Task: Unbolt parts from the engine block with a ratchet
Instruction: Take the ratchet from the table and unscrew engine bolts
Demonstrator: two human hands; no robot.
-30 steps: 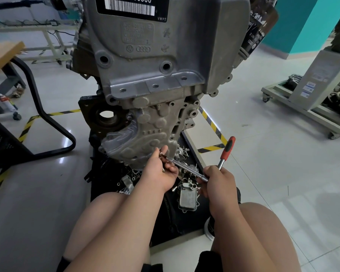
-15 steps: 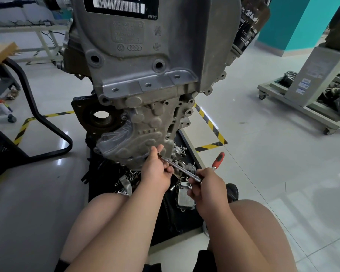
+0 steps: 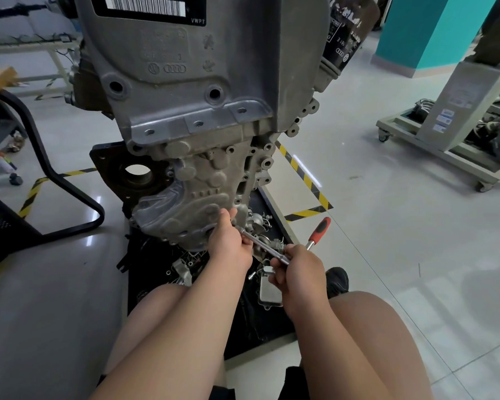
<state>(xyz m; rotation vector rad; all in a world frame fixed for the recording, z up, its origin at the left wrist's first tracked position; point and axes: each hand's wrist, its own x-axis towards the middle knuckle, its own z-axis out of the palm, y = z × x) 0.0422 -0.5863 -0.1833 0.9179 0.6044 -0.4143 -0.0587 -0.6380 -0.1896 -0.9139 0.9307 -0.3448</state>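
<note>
A grey cast engine block (image 3: 202,116) stands upright on a black mat (image 3: 269,321) in front of me. My left hand (image 3: 228,243) grips the far end of a steel extension bar (image 3: 264,246) right at the block's lower cover; the socket and bolt are hidden behind its fingers. My right hand (image 3: 299,274) is curled round the ratchet head at the bar's near end. The ratchet's red handle (image 3: 319,230) sticks up and to the right past that hand.
Loose removed metal parts (image 3: 267,293) lie on the mat between my knees. A black chair frame (image 3: 55,174) stands at the left. A wheeled stand (image 3: 451,131) sits at the right. Yellow-black floor tape (image 3: 303,177) runs beside the mat.
The ratchet's red handle swung down toward the right, then back up a little. Both hands have kept their grip at the block's lower cover.
</note>
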